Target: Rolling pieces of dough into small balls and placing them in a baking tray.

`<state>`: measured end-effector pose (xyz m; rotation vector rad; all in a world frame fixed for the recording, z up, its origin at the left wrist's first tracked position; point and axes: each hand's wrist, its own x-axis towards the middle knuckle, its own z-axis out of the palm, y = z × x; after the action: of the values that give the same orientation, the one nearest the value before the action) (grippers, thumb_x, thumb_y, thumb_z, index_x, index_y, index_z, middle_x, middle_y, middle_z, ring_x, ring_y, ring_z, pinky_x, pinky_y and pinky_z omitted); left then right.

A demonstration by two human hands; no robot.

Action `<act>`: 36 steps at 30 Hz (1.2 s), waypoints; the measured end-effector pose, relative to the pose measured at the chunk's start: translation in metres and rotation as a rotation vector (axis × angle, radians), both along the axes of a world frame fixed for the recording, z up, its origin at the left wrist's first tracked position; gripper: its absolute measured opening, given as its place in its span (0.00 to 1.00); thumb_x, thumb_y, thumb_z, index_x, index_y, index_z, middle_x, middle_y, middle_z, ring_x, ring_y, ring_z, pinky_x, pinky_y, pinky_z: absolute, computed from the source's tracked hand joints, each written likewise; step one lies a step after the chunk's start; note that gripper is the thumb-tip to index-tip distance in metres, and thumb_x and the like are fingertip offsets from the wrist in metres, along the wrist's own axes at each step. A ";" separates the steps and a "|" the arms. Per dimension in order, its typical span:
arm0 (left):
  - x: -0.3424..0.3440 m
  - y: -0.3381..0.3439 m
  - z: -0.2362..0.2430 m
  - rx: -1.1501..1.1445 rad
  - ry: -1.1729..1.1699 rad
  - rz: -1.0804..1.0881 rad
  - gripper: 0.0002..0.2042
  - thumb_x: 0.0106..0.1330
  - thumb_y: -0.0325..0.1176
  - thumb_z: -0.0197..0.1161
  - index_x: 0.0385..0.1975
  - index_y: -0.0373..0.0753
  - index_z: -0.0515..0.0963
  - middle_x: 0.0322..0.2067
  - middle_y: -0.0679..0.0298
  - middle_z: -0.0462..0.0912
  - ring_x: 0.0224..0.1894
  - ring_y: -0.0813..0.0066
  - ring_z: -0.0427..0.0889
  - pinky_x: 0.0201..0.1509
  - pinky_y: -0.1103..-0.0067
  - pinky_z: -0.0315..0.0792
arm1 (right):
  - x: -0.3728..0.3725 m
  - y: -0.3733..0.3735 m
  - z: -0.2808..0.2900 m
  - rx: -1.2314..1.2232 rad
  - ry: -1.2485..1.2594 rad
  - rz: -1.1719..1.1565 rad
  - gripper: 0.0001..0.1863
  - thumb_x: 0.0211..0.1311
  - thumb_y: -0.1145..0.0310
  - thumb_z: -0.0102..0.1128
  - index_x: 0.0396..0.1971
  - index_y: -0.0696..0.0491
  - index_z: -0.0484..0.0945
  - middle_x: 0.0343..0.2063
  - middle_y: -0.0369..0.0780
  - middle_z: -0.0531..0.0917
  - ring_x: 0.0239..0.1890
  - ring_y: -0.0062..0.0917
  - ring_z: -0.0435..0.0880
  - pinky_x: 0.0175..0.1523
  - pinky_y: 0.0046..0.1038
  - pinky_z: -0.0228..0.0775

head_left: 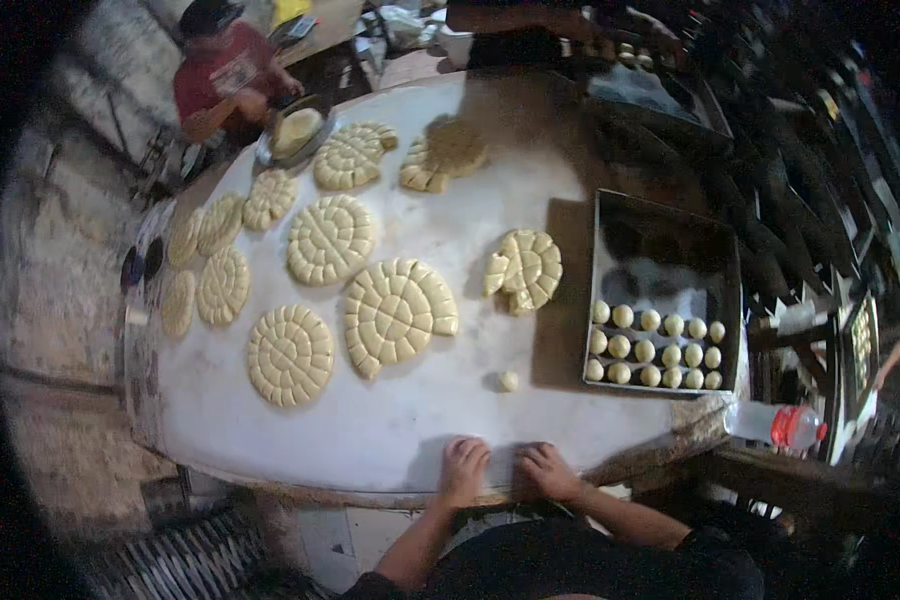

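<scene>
My left hand (465, 468) rests palm down at the table's near edge, fingers curled; whatever may be under them is hidden. My right hand (547, 470) is beside it, also with bent fingers and its underside hidden. Just beyond them lies a small pale dough lump (508, 381). Farther off is a partly broken-up disc of cut dough (536, 270). Several scored dough discs (400, 315) spread across the left and far parts of the white table (210, 420). On the right, a dark metal tray (664, 250) holds three rows of dough balls (645, 351) in its near half.
A person in red (220, 70) works at a round pan (296, 132) at the far left. A plastic bottle with red label (770, 425) lies at the right edge. Another tray (650, 95) stands at the far right, with racks and another person's arm (890, 365) beyond.
</scene>
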<state>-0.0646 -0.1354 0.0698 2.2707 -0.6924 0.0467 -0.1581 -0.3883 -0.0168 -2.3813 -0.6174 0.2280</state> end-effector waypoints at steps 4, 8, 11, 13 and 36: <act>0.038 0.040 -0.027 0.363 -0.214 0.035 0.06 0.68 0.30 0.64 0.42 0.39 0.80 0.48 0.54 0.81 0.52 0.51 0.79 0.60 0.54 0.68 | 0.056 -0.053 0.012 -0.327 0.069 -0.066 0.25 0.61 0.72 0.57 0.59 0.62 0.73 0.57 0.55 0.75 0.60 0.52 0.72 0.67 0.51 0.66; 0.028 0.015 -0.060 0.200 0.041 0.154 0.05 0.69 0.28 0.61 0.41 0.39 0.81 0.48 0.52 0.80 0.55 0.45 0.77 0.60 0.49 0.68 | 0.083 0.037 0.007 -0.028 -0.153 -0.570 0.15 0.64 0.69 0.63 0.49 0.55 0.77 0.49 0.51 0.77 0.56 0.50 0.73 0.64 0.49 0.65; -0.001 0.019 -0.029 0.155 -0.016 -0.015 0.05 0.69 0.29 0.62 0.41 0.40 0.81 0.46 0.55 0.82 0.57 0.51 0.78 0.65 0.53 0.68 | 0.020 0.061 0.012 -0.005 -0.177 -0.363 0.21 0.60 0.66 0.61 0.54 0.54 0.77 0.54 0.48 0.77 0.62 0.47 0.73 0.68 0.48 0.66; -0.003 0.042 0.001 0.106 0.027 -0.177 0.07 0.70 0.31 0.61 0.44 0.39 0.81 0.50 0.53 0.81 0.60 0.55 0.76 0.67 0.54 0.67 | -0.006 0.031 0.013 -0.022 -0.211 -0.196 0.21 0.60 0.66 0.61 0.53 0.55 0.77 0.53 0.46 0.77 0.61 0.46 0.73 0.66 0.49 0.68; -0.023 0.183 -0.054 -0.360 0.540 0.316 0.21 0.78 0.39 0.61 0.64 0.32 0.73 0.59 0.44 0.80 0.59 0.46 0.82 0.64 0.61 0.75 | 0.029 0.171 0.082 0.053 -0.200 -0.723 0.18 0.56 0.80 0.56 0.48 0.60 0.80 0.42 0.54 0.81 0.52 0.51 0.76 0.60 0.47 0.72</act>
<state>-0.0876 0.0472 0.0163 1.8981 -0.0322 -0.2617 -0.1288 -0.2177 0.0654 -2.4227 0.1759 -0.3398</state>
